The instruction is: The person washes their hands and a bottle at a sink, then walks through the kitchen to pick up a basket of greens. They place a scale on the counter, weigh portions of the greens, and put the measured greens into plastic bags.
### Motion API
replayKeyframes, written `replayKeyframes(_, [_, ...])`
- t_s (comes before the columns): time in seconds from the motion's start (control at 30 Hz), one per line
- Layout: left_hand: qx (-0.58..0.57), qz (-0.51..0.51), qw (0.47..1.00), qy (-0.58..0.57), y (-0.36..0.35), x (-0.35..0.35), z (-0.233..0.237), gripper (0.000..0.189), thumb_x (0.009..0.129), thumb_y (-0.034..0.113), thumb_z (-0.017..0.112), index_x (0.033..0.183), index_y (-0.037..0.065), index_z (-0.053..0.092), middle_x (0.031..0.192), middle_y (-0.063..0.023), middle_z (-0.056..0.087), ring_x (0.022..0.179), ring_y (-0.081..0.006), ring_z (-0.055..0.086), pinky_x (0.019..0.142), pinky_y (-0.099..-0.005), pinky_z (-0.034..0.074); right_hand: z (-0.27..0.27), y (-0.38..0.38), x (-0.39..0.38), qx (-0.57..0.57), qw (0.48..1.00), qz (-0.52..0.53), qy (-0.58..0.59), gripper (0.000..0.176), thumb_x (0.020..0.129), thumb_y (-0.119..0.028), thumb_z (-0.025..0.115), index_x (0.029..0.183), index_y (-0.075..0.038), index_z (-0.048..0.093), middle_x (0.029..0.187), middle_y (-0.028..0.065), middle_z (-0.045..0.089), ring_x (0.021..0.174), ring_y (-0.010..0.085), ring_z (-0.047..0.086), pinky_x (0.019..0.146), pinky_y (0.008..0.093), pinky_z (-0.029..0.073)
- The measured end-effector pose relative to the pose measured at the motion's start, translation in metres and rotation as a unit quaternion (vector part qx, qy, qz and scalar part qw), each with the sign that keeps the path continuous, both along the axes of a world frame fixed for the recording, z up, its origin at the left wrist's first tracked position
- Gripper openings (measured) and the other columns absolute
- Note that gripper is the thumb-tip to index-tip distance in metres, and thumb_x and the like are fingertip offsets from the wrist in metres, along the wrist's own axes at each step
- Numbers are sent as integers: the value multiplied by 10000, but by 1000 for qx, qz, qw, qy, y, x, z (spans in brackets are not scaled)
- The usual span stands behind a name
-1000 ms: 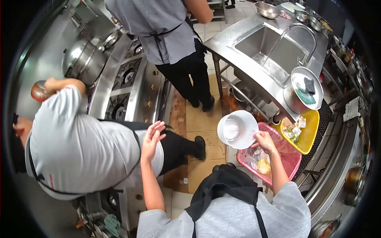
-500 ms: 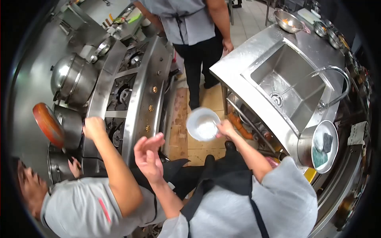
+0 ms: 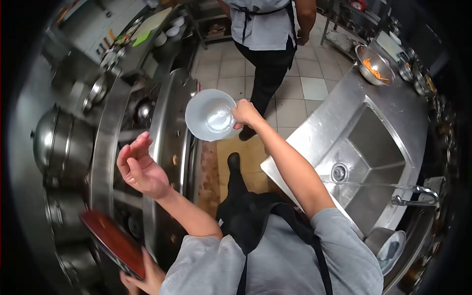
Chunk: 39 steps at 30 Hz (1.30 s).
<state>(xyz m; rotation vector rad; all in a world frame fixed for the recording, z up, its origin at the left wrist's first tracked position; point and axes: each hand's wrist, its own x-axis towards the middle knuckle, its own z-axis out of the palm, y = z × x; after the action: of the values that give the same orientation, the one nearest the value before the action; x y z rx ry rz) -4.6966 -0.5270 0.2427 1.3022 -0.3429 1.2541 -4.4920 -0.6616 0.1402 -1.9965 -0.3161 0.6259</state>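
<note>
My right hand (image 3: 247,114) is closed on the side of a round, translucent white plastic jug (image 3: 199,118), at its handle as far as I can tell. The jug is held out in front of me over the floor, tilted so that its inside shows. It looks wet or shiny within, but I cannot make out whether it holds liquid. My left hand (image 3: 142,169) is raised beside the stove (image 3: 167,118), fingers apart and slightly curled, holding nothing. Below it, a co-worker's hand (image 3: 147,275) is at a red frying pan (image 3: 115,241).
A steel sink (image 3: 344,172) with a running tap (image 3: 418,196) lies to the right. A steel bowl (image 3: 374,66) of orange strips stands on its counter. Large lidded pots (image 3: 64,142) line the left. Another person (image 3: 265,29) is ahead on the tiled floor.
I have moved forward along the aisle, and the co-worker with the pan has dropped back to the lower left. The jug has moved up and left in view. The person ahead is stepping away.
</note>
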Motion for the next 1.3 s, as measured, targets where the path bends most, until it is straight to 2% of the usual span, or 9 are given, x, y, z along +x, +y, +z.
replayKeyframes(0.17, [63, 34, 993, 96, 122, 147, -4, 228, 890, 112, 421, 1043, -30, 512, 930, -185, 598, 904, -279, 581, 814, -353, 462, -93, 60, 155, -191, 968, 49, -158, 186, 705, -22, 451, 699, 80, 607, 643, 189, 621, 562, 268, 634, 551, 347, 520])
replayKeyframes(0.33, [64, 90, 939, 326, 176, 289, -2, 174, 864, 85, 496, 980, -30, 556, 917, -119, 613, 867, -165, 578, 798, -282, 449, -148, 37, 227, -220, 961, -109, 125, 136, 676, 16, 495, 735, 96, 588, 792, 241, 606, 730, 331, 625, 676, 360, 507])
replayKeyframes(0.43, [156, -26, 886, 436, 155, 389, -31, 135, 852, 103, 535, 900, 2, 611, 902, -60, 622, 849, -99, 546, 763, -226, 423, -230, -31, 252, -418, 896, 149, 7, 178, 641, -113, 648, 765, 16, 645, 830, 188, 622, 831, 287, 607, 717, 357, 484])
replayKeyframes(0.47, [165, -101, 860, 472, 146, 424, -64, 142, 841, 118, 553, 897, 2, 613, 898, -55, 625, 841, -100, 551, 770, -231, 424, -280, -63, 244, -444, 891, 70, -54, 388, 588, -381, 729, 683, -14, 648, 731, 147, 634, 699, 264, 625, 666, 345, 484])
replayKeyframes(0.7, [372, -609, 530, 457, -47, 591, -249, 178, 798, 170, 572, 893, 24, 607, 796, -104, 623, 745, -160, 580, 697, -306, 459, -362, -204, 181, -156, 837, -450, 268, 186, 763, -50, 543, 653, 94, 585, 607, 189, 599, 451, 270, 593, 383, 388, 487])
replayKeyframes(0.8, [605, -503, 458, 413, -32, 644, -321, 294, 771, 288, 556, 818, 2, 602, 753, -192, 598, 692, -272, 573, 594, -379, 428, -351, -207, 184, 83, 604, -696, 380, 115, 724, -23, 521, 798, 50, 571, 682, 214, 596, 560, 326, 617, 469, 457, 530])
replayKeyframes(1.03, [419, -56, 494, 760, 266, 659, -394, 462, 756, 460, 533, 842, 10, 591, 820, -126, 596, 701, -211, 563, 592, -382, 450, -380, -244, 360, 84, 633, -601, 481, 224, 805, -119, 411, 955, 7, 519, 755, 162, 611, 632, 287, 616, 598, 406, 533])
replayKeyframes(1.07, [240, 93, 318, 913, 296, 650, -381, 353, 741, 367, 584, 877, 45, 633, 861, -135, 625, 852, -234, 585, 727, -365, 444, -369, -247, 400, 80, 654, -563, 499, 223, 814, -137, 405, 961, 0, 500, 773, 148, 611, 635, 281, 614, 619, 410, 530])
replayKeyframes(1.3, [186, -28, 225, 956, 247, 751, -381, 326, 769, 341, 508, 877, 60, 632, 897, -147, 614, 867, -277, 578, 752, -388, 444, -373, -274, 670, 74, 766, -535, 348, 194, 813, -208, 410, 822, -21, 463, 697, 140, 581, 554, 254, 587, 550, 364, 513])
